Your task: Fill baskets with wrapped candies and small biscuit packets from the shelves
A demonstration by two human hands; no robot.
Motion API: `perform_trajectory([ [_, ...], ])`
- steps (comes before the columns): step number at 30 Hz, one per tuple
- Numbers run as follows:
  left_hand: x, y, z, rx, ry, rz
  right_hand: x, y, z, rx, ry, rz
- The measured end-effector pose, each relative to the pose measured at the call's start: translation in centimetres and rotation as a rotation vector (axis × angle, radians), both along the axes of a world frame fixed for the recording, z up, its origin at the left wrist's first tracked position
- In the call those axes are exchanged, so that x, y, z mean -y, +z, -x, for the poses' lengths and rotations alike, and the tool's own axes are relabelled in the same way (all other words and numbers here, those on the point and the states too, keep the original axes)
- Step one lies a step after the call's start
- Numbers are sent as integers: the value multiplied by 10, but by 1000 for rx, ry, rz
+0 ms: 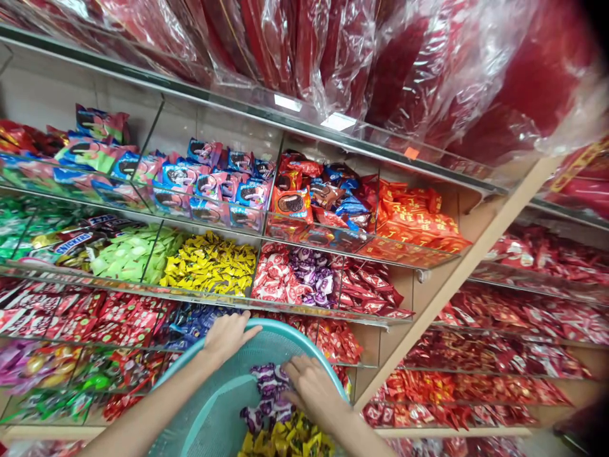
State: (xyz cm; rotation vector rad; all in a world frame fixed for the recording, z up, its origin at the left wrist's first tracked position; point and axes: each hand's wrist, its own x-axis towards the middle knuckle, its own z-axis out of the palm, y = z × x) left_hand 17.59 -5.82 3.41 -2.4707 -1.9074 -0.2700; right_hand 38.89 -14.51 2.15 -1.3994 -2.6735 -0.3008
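The left hand [231, 336] grips the far rim of the teal basket [212, 406], fingers hooked over the edge. The right hand [311, 384] is inside the basket, fingers bent, at the near right of the purple-wrapped sweets [273, 397]. Whether it holds any of them cannot be determined, as the palm is turned away from view.

Step in hand, as judged: placing purple-wrapped sweets in the basket. These lie between the hands, immediately left of the right fingers. Yellow-wrapped sweets [290, 438] lie below the right hand, nearer the body. Matching purple stock [311, 276] occupies a shelf compartment beyond the right hand; yellow stock [209, 263] sits beyond the left hand.

The next move appears to call for a firm left grip on the rim, full release of any sweets at the right fingers, and withdrawal of the right hand clear of the basket wall and the glass shelf edge [328, 312] ahead.
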Motion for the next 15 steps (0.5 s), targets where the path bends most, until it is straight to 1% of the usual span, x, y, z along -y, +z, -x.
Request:
perform_trajectory([
  [2, 0, -1, 0, 18, 2, 6, -5, 44, -8, -47, -7, -35],
  [4, 0, -1, 0, 31, 1, 13, -17, 88, -20, -26, -37, -110],
  [5, 0, -1, 0, 38, 2, 18, -26, 108, -27, 1, -55, -154],
  [6, 0, -1, 0, 44, 5, 23, -36, 125, -33, 52, -57, -192],
  [7, 0, -1, 0, 48, 8, 24, -46, 137, -40, 111, -63, -230],
  [8, 0, -1, 1, 46, 8, 22, -57, 146, -45, 167, -67, -254],
  [10, 0, -1, 1, 35, 1, 10, -75, 153, -52, 271, -72, -273],
  [12, 0, -1, 1, 25, -6, 0, -87, 150, -54, 341, -78, -279],
  [15, 0, -1, 1, 20, -5, 1, -94, 141, -51, 382, -83, -328],
])
